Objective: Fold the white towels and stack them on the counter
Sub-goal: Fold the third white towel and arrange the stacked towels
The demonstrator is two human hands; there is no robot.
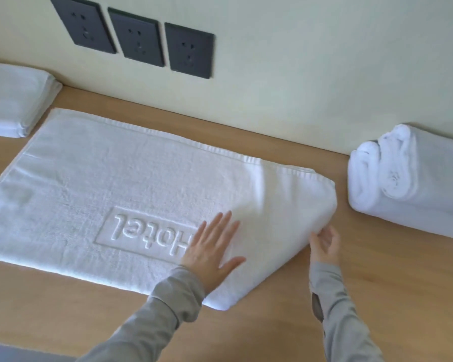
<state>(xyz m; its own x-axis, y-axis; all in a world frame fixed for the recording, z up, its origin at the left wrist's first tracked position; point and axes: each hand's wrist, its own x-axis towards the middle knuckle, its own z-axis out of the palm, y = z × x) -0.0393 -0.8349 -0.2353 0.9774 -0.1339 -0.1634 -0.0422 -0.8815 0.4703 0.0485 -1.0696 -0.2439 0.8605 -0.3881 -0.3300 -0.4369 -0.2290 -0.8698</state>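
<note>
A large white towel (110, 178) with raised "Hotel" lettering lies spread on the wooden counter (377, 296), folded over at its right end. My left hand (212, 249) lies flat on it with straight fingers, just right of the lettering. At the towel's folded right edge, my right hand (324, 244) curls its fingers around the fold. Both arms wear grey sleeves.
A stack of folded white towels (13, 100) sits at the far left against the wall. Rolled white towels (408, 178) lie at the right by the wall. Three dark wall sockets (139, 37) are mounted above the counter.
</note>
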